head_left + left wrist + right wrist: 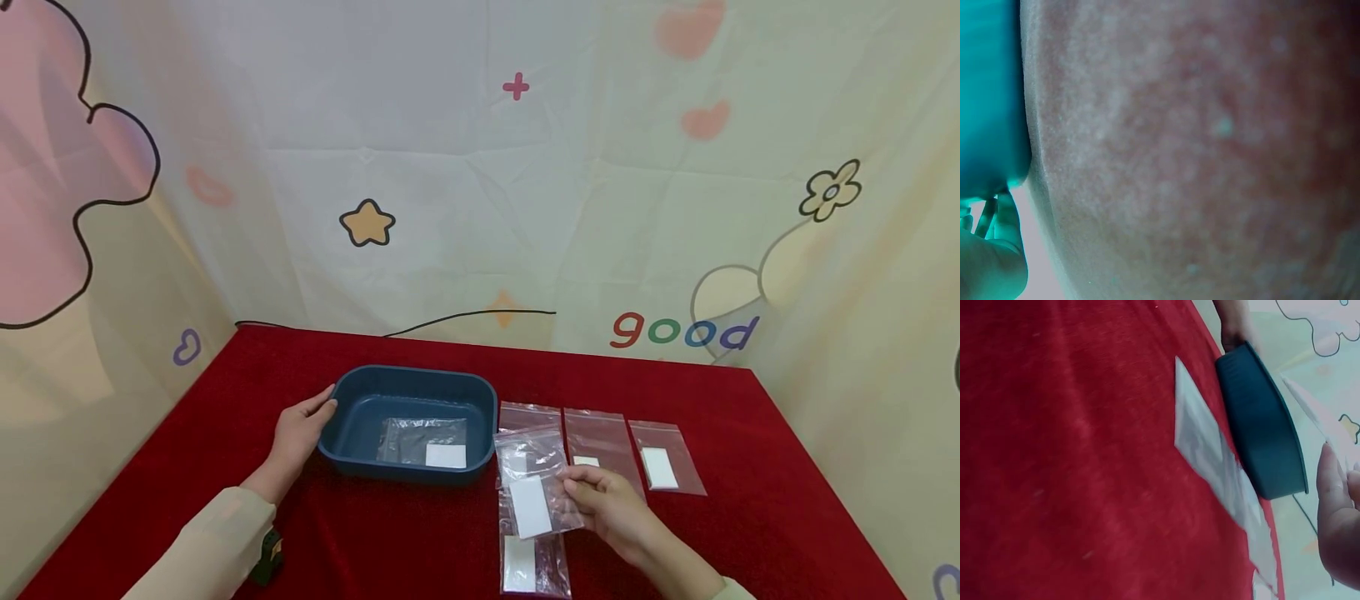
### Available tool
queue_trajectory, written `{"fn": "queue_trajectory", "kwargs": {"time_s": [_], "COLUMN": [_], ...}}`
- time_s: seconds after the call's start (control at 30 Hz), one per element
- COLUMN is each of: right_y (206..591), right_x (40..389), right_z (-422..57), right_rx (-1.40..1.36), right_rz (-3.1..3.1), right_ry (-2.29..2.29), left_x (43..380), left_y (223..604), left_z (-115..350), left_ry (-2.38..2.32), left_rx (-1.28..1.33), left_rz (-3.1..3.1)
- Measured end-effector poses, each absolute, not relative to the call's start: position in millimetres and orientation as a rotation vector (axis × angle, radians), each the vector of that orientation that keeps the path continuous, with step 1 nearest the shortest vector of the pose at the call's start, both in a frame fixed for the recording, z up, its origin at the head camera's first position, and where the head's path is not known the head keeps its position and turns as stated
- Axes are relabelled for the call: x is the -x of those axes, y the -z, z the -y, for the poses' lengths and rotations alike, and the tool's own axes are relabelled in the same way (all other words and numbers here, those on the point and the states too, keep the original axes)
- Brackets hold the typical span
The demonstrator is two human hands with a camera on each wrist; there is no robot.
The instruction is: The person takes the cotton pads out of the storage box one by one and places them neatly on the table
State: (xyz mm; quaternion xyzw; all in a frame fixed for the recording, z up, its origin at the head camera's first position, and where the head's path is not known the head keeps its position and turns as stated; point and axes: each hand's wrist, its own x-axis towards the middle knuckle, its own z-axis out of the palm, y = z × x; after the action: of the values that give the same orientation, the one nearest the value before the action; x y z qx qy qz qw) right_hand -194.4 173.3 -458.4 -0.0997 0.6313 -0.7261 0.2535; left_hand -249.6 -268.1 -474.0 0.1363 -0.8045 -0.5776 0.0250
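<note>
In the head view my right hand (611,508) pinches a clear zip bag (566,500) by its right edge, with a white card-like piece inside. It hovers over other clear bags, one nearer bag (551,562) showing a white piece at its lower left. In the right wrist view the right hand (1338,519) holds the bag up at the right edge. My left hand (295,433) touches the left end of a dark blue bin (408,473), fingers mostly straight against its rim. Inside the bin lies another clear bag (405,437) with a white piece.
More zip bags with white pieces lie right of the bin, including a middle bag (611,437) and a far-right bag (690,462). A red cloth (405,542) covers the table. A printed curtain (450,208) stands behind. A dark object (267,558) shows by the left sleeve.
</note>
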Motion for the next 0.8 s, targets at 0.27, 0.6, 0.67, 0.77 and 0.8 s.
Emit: {"fn": "queue_trajectory", "kwargs": {"time_s": [0.27, 0.6, 0.67, 0.77, 0.8], "right_y": [467, 480, 482, 485, 486], "right_x": [189, 182, 181, 178, 177], "right_z": [-186, -200, -203, -209, -211], "right_rx": [0.229, 0.134, 0.113, 0.091, 0.080], "right_rz": [-1.682, -1.675, -1.687, -1.700, -1.700], "right_ry": [1.983, 1.957, 1.948, 1.928, 1.925], "left_x": [248, 249, 249, 250, 249], "left_y": [473, 473, 473, 474, 473], "left_z": [268, 267, 267, 268, 268], "left_ry": [1.794, 1.791, 1.790, 1.793, 1.795], "left_rx": [-0.434, -0.418, -0.419, -0.422, -0.424], "left_rz": [2.490, 2.486, 2.482, 2.483, 2.484]}}
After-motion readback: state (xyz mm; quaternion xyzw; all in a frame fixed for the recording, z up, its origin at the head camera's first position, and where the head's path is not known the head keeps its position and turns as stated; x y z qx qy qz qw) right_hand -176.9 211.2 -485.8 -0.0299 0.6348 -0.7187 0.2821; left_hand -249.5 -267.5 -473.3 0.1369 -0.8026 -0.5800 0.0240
